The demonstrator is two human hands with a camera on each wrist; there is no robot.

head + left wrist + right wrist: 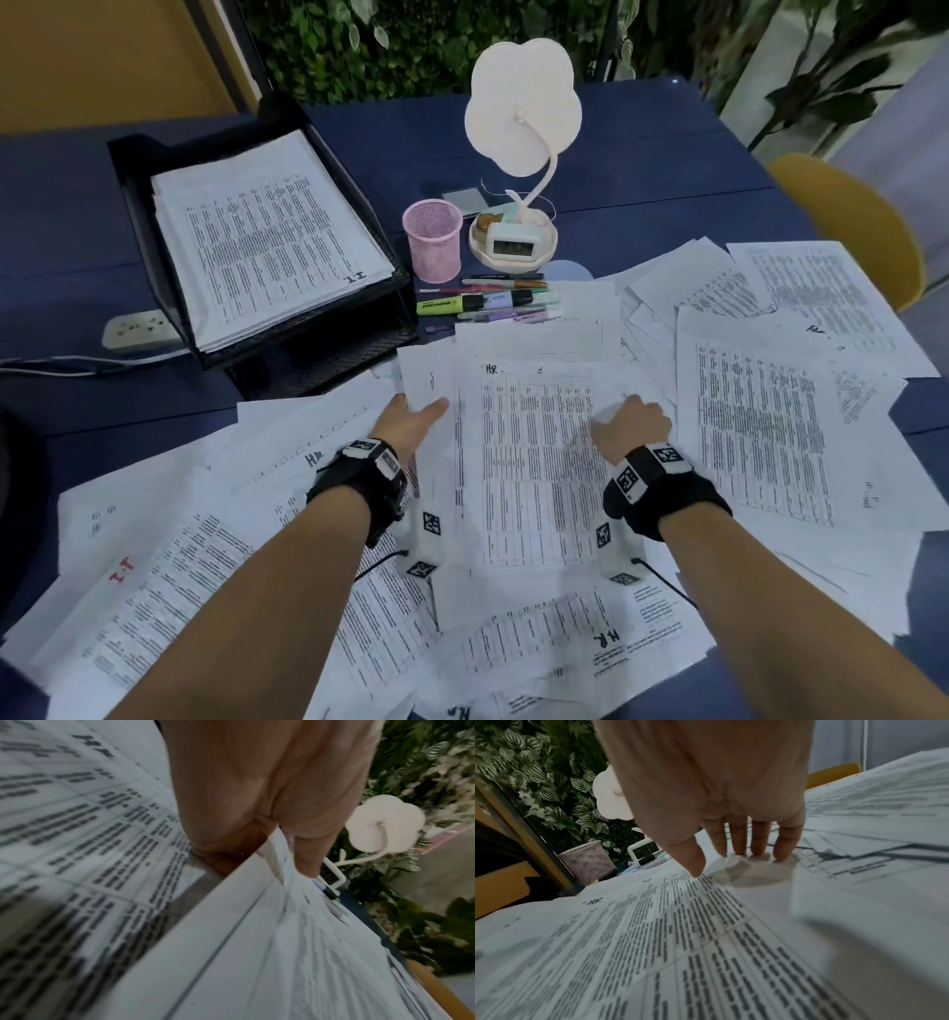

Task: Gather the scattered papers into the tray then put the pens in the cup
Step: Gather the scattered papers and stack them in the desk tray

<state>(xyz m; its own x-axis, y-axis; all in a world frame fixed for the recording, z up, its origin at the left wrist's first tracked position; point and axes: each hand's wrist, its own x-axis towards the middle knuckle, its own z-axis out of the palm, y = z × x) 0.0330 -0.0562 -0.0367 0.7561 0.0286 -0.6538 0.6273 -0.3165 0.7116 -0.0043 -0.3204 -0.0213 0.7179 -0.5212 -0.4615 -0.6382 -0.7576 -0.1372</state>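
A: From the head view, where are the hands?
B: Both on the HR sheet [534, 462] mid-bench; the left hand [411, 419] pinches its left edge, the right hand [632, 424] presses down with straight fingers.

A: And the wrist views?
B: Left: thumb over the paper stack. Right: fingertips [781, 852] flat on paper, pink cup [588, 860] behind
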